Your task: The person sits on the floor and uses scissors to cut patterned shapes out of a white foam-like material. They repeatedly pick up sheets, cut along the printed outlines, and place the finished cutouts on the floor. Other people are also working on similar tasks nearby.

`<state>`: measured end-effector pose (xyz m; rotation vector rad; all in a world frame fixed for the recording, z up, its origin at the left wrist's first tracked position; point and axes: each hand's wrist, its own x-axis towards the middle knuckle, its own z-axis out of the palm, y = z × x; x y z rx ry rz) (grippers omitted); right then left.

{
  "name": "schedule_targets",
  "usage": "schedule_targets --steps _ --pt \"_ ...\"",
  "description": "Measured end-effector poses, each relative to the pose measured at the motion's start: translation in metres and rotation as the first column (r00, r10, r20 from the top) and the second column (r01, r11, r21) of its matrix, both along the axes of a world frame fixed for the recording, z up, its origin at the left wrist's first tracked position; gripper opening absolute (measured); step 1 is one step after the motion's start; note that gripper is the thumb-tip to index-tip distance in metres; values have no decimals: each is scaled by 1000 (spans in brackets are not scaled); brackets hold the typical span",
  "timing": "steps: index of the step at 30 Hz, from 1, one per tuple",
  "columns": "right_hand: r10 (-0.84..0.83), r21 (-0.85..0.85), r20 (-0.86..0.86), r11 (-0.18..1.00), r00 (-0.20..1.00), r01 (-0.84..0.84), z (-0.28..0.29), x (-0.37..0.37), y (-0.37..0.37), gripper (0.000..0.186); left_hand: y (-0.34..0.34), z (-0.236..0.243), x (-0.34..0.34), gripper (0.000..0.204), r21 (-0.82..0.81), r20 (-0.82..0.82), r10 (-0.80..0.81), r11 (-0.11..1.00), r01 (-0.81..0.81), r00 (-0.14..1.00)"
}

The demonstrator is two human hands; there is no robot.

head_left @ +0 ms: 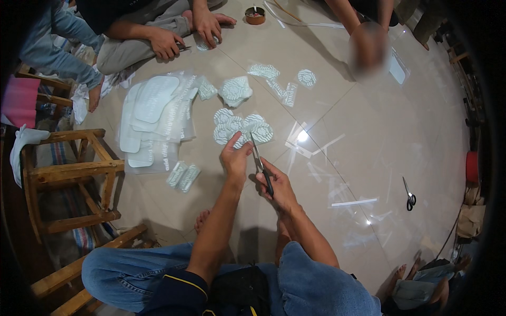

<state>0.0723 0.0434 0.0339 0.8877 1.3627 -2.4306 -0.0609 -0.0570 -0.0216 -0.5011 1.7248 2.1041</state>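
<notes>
My left hand (236,158) pinches the near edge of a pale sheet with wavy green print (261,130), made up of rounded shapes on clear film. In my right hand (277,183) are scissors (270,185) with black handles, their blades pointing away from me and meeting the sheet beside my left fingertips. How far the blades are apart is hard to make out. Just beyond lies a stack of similar printed pieces (235,90). Two small printed strips (183,176) rest on the floor to the left of my left forearm.
Left of my hands lies a pile of large pale sheets (153,102). Clear offcuts (300,145) and another pair of scissors (409,195) are on the right. A wooden stool (68,171) stands left. Co-workers sit opposite, near a round tin (255,19).
</notes>
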Motion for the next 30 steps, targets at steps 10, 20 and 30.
schedule_targets --steps 10,20,30 --pt "15 -56 -57 998 998 -19 -6 -29 8 72 -2 5 1 60 2 -6 -20 1000 20 1000" --pt "-74 59 22 996 997 72 11 24 18 74 -7 -15 -7 52 -276 -304 -16 958 -73 953" --pt "-114 69 92 992 989 108 8 115 10 71 3 9 -4 51 -921 -253 -676 386 41 692"
